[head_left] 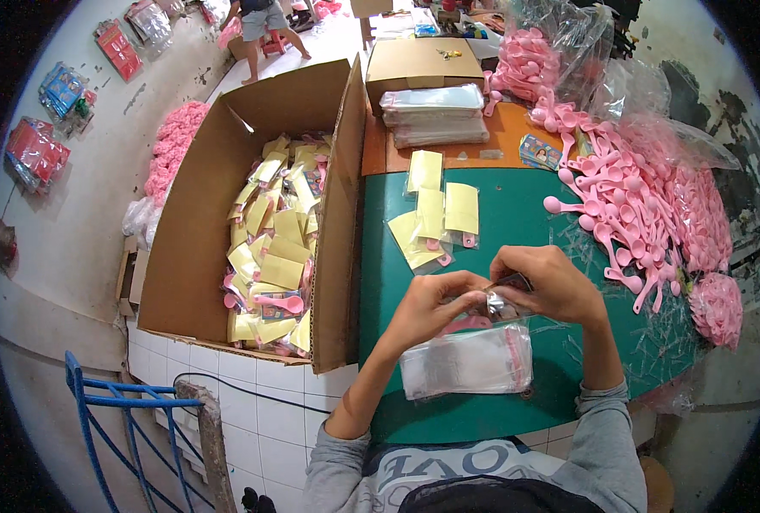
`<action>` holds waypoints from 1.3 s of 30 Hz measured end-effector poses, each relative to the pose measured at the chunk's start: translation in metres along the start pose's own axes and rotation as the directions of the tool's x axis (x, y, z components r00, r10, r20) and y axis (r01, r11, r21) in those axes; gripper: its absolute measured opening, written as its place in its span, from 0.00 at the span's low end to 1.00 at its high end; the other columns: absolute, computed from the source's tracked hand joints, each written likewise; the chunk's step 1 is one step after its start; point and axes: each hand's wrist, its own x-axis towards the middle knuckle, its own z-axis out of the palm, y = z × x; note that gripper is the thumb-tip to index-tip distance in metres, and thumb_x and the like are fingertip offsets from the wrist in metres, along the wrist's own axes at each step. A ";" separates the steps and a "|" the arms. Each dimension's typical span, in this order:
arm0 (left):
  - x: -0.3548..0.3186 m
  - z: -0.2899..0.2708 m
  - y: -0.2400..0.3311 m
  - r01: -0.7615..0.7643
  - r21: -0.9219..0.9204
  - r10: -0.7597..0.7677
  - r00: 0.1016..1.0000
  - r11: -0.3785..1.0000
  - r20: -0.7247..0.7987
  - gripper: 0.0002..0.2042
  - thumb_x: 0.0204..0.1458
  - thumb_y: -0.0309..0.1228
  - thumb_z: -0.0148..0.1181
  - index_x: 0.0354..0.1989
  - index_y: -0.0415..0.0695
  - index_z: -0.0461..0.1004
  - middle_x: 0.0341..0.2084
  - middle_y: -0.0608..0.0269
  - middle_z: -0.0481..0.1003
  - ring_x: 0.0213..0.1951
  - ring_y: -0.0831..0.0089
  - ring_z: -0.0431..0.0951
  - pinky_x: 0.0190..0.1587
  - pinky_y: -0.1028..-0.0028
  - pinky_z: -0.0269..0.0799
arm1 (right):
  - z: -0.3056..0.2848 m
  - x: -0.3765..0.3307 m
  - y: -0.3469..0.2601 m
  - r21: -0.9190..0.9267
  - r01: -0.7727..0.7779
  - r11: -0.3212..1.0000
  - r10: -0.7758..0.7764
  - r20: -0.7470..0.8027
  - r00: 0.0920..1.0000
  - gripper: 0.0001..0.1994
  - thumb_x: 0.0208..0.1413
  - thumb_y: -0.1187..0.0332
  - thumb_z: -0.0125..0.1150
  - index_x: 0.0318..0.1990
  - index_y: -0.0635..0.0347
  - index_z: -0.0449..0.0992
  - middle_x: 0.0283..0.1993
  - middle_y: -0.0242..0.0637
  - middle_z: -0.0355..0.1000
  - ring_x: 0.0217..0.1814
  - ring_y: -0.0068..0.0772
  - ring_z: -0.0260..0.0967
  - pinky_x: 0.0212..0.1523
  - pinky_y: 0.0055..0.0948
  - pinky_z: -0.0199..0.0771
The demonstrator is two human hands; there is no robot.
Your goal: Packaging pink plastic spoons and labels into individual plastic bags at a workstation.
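Both the left hand (435,303) and the right hand (551,282) pinch a small clear packet (501,301) above the counter (517,231) near its front edge, just over a stack of clear bags (465,361). Pink spoons (645,214) crowd the right edge; a cardboard box (226,205) stands left.
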 end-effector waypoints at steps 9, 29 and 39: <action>0.004 0.011 -0.009 -0.069 0.099 0.089 0.972 0.993 -0.218 0.12 0.51 0.34 0.56 0.38 0.40 0.66 0.20 0.54 0.76 0.27 0.75 0.78 0.27 0.77 0.70 | 0.017 -0.003 0.011 -0.138 -0.011 0.990 0.024 0.098 0.995 0.12 0.51 0.70 0.51 0.44 0.63 0.68 0.39 0.46 0.66 0.40 0.49 0.67 0.36 0.35 0.68; -0.044 -0.017 -0.012 0.050 -0.125 -0.048 0.999 0.991 0.020 0.29 0.46 0.24 0.61 0.57 0.45 0.54 0.24 0.65 0.74 0.29 0.84 0.71 0.32 0.84 0.66 | 0.027 -0.027 0.041 0.571 -0.377 0.729 0.357 0.153 0.922 0.09 0.40 0.75 0.64 0.31 0.66 0.75 0.26 0.30 0.72 0.27 0.16 0.64 0.28 0.18 0.65; -0.051 -0.016 -0.018 0.140 0.024 -0.137 0.986 0.990 -0.093 0.27 0.47 0.24 0.59 0.56 0.45 0.56 0.27 0.63 0.76 0.33 0.82 0.74 0.37 0.79 0.70 | 0.040 -0.036 0.020 0.372 -0.455 0.809 0.489 0.003 0.872 0.06 0.41 0.73 0.64 0.24 0.64 0.74 0.22 0.31 0.72 0.26 0.15 0.66 0.27 0.19 0.65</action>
